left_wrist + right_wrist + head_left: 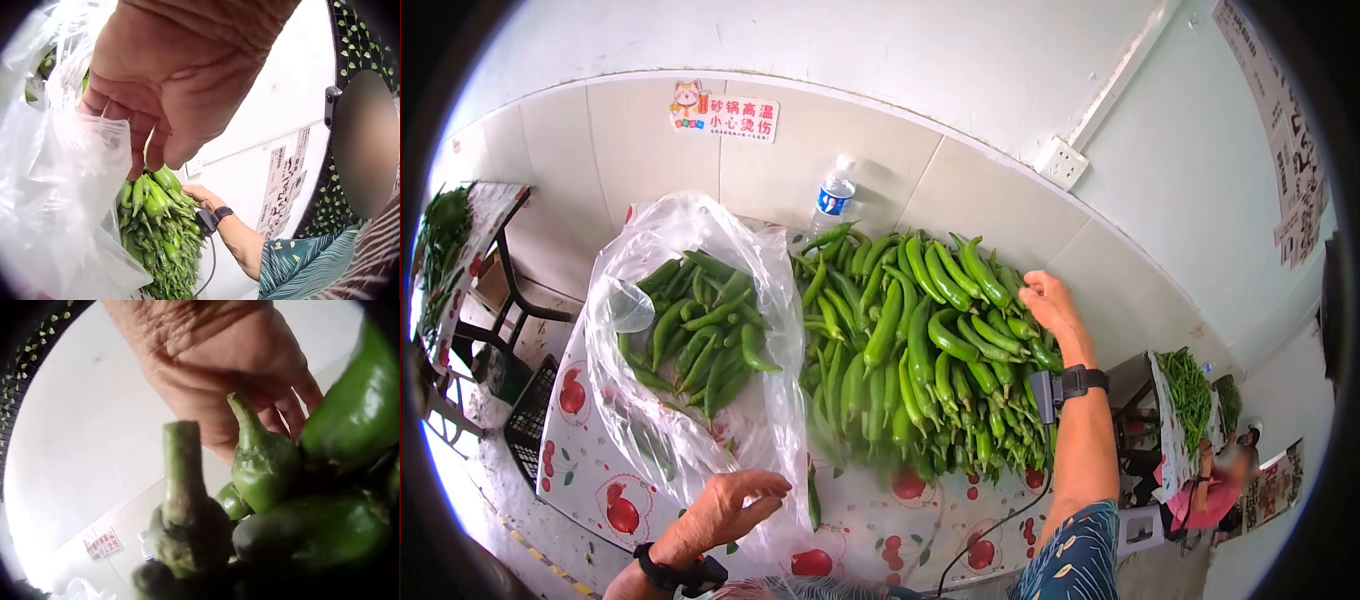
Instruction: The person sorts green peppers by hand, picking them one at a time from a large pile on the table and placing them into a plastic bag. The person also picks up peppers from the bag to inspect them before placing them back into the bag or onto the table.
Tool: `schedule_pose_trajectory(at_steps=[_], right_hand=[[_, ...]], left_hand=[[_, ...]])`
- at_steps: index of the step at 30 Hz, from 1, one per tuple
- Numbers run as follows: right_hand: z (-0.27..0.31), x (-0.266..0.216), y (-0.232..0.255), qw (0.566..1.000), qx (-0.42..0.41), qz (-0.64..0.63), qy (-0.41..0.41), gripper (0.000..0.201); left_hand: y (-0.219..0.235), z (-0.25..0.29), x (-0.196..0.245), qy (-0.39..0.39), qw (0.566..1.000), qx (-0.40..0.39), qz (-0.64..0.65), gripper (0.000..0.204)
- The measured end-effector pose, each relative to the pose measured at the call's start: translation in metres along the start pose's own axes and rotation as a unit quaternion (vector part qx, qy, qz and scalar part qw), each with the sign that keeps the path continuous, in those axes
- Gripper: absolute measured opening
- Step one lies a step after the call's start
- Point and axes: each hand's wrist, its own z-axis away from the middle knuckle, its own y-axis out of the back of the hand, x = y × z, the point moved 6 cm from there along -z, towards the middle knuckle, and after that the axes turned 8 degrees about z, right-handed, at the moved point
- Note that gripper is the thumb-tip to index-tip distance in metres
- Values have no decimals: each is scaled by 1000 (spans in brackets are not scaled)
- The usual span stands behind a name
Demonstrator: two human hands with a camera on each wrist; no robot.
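Observation:
A large heap of green peppers (900, 350) covers the right part of the table. My right hand (1052, 305) is at the heap's far right edge, its fingers bent towards the peppers. In the right wrist view, peppers (265, 469) in front hide the fingertips of that hand (231, 375). To the left stands a clear plastic bag (615, 300) with its mouth spread, and more green peppers (710, 330) lie inside. My left hand (725, 510) hovers by the bag's near edge, thumb apart from loosely bent fingers. The left wrist view shows bag plastic (69, 187) beside those fingers.
A water bottle (832, 195) stands behind the heap against the tiled wall. A cable (990, 525) runs from the right wrist camera across the patterned tablecloth (850, 530). Side tables with greens (445, 240) and green beans (1185, 395) flank this one; a person (1215, 490) sits at the right.

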Motion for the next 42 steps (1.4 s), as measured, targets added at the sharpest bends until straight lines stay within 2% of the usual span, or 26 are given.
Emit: schedule_pose_trajectory(at_steps=[1, 3, 6, 8, 10, 11, 12, 14, 15, 16, 18, 20, 21, 23, 26, 27, 30, 32, 35, 36, 38, 39, 40, 42], right_hand=[[5, 1, 6, 1000, 8, -9, 10, 42], [23, -9, 21, 998, 19, -44, 30, 37], [71, -36, 44, 970, 33, -204, 128, 31], [118, -67, 53, 947, -16, -296, 124, 26], [161, -89, 45, 923, -78, -327, 187, 27], [180, -100, 27, 884, -135, -392, 217, 27], [200, -111, 11, 838, -188, -451, 242, 28], [236, -131, -23, 841, -258, -433, 197, 30], [250, -141, -42, 828, -306, -424, 201, 31], [265, -143, -69, 810, -345, -450, 153, 32], [289, -157, -106, 785, -378, -452, 192, 33], [312, -167, -127, 773, -417, -453, 150, 35], [318, -171, -133, 792, -416, -416, 162, 35], [331, -178, -144, 826, -413, -339, 180, 36], [348, -176, -156, 844, -416, -321, 110, 38], [353, -174, -160, 862, -393, -302, 102, 38], [368, -163, -177, 870, -354, -335, 72, 35], [375, -162, -181, 880, -292, -372, 41, 27], [385, -150, -200, 888, -200, -414, 5, 18], [388, -148, -202, 897, -184, -401, -2, 17], [393, -142, -209, 913, -149, -379, -15, 16], [395, -138, -214, 905, -115, -408, -28, 14], [395, -135, -217, 915, -94, -390, -33, 14], [397, -127, -220, 933, -52, -353, -45, 14]], left_hand=[[1, -1, 1, 1, 1000, 7, -3, 22], [5, -5, 10, -77, 994, 34, -72, 22], [9, -13, 23, -147, 972, 56, -173, 25], [11, -15, 26, -184, 942, 60, -276, 27], [12, -11, 8, -161, 926, 29, -339, 25], [12, -7, -10, -134, 917, 4, -376, 24], [13, 0, -18, -69, 916, -50, -391, 24], [18, 15, -31, 49, 922, -91, -373, 23], [20, 24, -31, 68, 922, -96, -370, 22], [22, 31, -28, 83, 921, -102, -367, 22], [27, 43, -26, 101, 924, -119, -349, 22], [35, 63, -32, 114, 931, -133, -319, 22], [40, 71, -35, 89, 950, -109, -280, 20], [57, 87, -44, 115, 958, -71, -251, 23], [83, 116, -69, 143, 967, -1, -212, 28], [91, 125, -77, 145, 970, 13, -197, 27], [112, 141, -87, 129, 974, 41, -180, 28], [122, 141, -82, 95, 982, 74, -148, 28], [148, 125, -63, 33, 972, 203, -114, 30], [157, 116, -54, -19, 961, 236, -142, 39], [178, 98, -52, -61, 934, 296, -189, 57], [189, 86, -53, -70, 920, 316, -222, 65], [200, 73, -54, -79, 903, 336, -254, 74], [225, 45, -63, -92, 897, 357, -243, 87]])
